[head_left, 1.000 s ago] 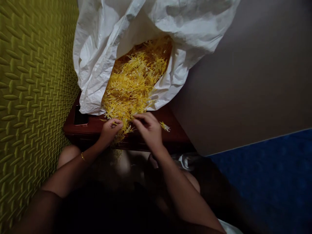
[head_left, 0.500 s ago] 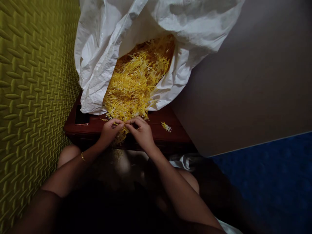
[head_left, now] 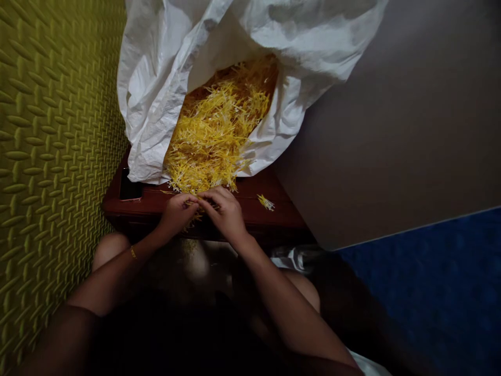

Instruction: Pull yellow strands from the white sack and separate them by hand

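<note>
My left hand [head_left: 178, 211] and my right hand [head_left: 225, 211] meet at the fingertips, both pinched, at the near edge of a heap of thin yellow strands with white ends [head_left: 213, 136]. What lies between the fingertips is too small to make out, though some yellow strands show around them. The heap spills out of the mouth of a large white woven sack [head_left: 156, 120]. A small bunch of yellow strands with white tips [head_left: 266, 202] lies apart, to the right of my right hand.
Under the sack is a dark red box-like surface [head_left: 254, 209]. A dark phone [head_left: 131, 185] lies on its left end. A yellow textured wall [head_left: 58, 130] stands close on the left, and a grey-brown panel [head_left: 391, 130] on the right. Blue flooring [head_left: 430, 282] shows beyond.
Both hands stay together at the same spot, with only slight finger movement. The whole view has shifted a little; the heap, sack and small bunch look the same.
</note>
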Demonstrator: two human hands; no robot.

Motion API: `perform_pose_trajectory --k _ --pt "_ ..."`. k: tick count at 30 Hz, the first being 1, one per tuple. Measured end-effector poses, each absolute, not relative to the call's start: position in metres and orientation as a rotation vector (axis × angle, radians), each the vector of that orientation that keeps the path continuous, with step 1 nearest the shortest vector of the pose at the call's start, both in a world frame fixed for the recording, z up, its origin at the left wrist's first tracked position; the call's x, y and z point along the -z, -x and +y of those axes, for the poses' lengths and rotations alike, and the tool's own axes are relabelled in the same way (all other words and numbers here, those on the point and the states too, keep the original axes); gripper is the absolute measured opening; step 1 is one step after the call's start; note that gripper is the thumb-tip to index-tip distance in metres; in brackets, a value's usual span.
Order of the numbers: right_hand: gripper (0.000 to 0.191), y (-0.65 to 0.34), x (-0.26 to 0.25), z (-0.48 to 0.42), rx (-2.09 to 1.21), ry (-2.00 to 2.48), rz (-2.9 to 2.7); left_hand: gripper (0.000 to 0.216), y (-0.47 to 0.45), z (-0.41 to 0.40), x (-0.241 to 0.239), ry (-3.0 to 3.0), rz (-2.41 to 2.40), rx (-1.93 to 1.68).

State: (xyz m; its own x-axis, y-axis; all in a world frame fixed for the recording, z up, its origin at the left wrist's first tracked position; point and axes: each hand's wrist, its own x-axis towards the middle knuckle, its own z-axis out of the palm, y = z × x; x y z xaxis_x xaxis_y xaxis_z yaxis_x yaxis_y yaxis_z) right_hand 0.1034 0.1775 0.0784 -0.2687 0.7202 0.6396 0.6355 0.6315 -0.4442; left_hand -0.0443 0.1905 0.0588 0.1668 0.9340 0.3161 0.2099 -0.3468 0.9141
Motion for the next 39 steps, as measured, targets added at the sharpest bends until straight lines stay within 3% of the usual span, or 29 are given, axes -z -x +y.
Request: perform_pose_trajectory --k 6,14,17,22,26,29,32,35,39 --pt "0.012 -0.104 -0.085 0.177 -0.244 1.068 -1.925 0.012 0.043 0.190 -0.057 -1.778 1.066 -1.258" --pt "0.018 -0.100 -0.081 0.177 -1.130 1.040 -1.312 0.014 0.043 0.190 -0.064 -1.547 0.894 -1.218" --pt "0.022 -0.102 -0.080 0.181 -1.247 1.000 -1.145 0.014 0.042 0.189 -0.066 -1.461 0.842 -1.195" --pt "0.024 -0.149 -0.090 0.198 -0.775 1.131 -1.081 0.015 0.042 0.187 -0.065 -1.322 0.878 -1.209" --pt "0.021 -0.206 -0.086 0.213 -0.176 1.644 -1.368 0.014 0.043 0.187 -0.063 -1.291 0.954 -1.267" --pt "0.022 -0.232 -0.074 0.220 0.070 2.000 -1.483 0.016 0.043 0.188 -0.063 -1.274 0.934 -1.283" --pt "0.027 -0.231 -0.068 0.220 0.202 2.072 -1.527 0.018 0.042 0.189 -0.064 -1.196 0.909 -1.286" --pt "0.028 -0.206 -0.079 0.210 0.292 1.823 -1.516 0.019 0.041 0.189 -0.065 -1.120 0.894 -1.283" --pt "0.022 -0.154 -0.096 0.186 -0.073 1.322 -1.643 0.020 0.040 0.188 -0.067 -1.092 0.884 -1.272"
